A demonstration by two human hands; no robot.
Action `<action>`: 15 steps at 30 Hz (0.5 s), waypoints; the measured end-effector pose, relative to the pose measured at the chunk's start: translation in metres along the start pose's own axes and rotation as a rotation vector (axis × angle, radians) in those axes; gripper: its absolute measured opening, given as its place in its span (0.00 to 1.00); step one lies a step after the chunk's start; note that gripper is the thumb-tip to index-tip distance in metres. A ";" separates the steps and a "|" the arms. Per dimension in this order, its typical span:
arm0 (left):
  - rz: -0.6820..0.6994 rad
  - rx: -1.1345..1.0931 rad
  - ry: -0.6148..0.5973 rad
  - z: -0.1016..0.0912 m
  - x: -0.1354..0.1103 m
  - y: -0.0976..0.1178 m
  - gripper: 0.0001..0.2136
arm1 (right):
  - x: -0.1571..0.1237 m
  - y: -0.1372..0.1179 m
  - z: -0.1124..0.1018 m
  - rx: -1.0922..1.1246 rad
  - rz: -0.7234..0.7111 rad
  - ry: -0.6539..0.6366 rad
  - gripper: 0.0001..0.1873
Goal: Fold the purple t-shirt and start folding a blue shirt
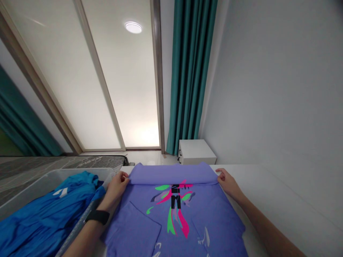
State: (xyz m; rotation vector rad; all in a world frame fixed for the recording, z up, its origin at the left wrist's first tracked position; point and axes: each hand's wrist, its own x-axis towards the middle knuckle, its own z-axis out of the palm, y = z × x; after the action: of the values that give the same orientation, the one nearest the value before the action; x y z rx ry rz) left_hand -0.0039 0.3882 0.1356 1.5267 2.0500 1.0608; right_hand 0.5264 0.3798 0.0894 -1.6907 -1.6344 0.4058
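A purple T-shirt [174, 217] with a pink, green and black print lies flat on a white table [268, 200]. Its far end is folded over into a band [171, 175]. My left hand [116, 187] pinches the left end of that fold, fingers closed on the cloth. My right hand [227, 182] grips the right end of the same fold. A black watch sits on my left wrist [98, 216].
A clear plastic bin [48, 178] at the left holds blue garments [45, 214]. A small white cabinet [195, 151] stands beyond the table by a teal curtain [190, 75]. The white wall runs along the right; frosted sliding doors are ahead.
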 end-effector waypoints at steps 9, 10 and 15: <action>0.132 0.150 -0.078 -0.005 -0.009 -0.007 0.03 | -0.019 -0.013 -0.003 -0.330 -0.138 0.060 0.16; 0.133 0.174 -0.071 -0.007 -0.010 -0.007 0.03 | -0.021 -0.015 -0.003 -0.344 -0.137 0.056 0.15; 0.169 0.287 -0.145 -0.013 -0.014 -0.005 0.03 | -0.026 -0.021 -0.005 -0.468 -0.121 -0.050 0.07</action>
State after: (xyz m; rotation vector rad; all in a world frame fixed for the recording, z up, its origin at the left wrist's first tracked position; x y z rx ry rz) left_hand -0.0111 0.3699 0.1384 1.8868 2.0692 0.7074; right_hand 0.5112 0.3518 0.1009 -1.9095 -1.9666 0.0001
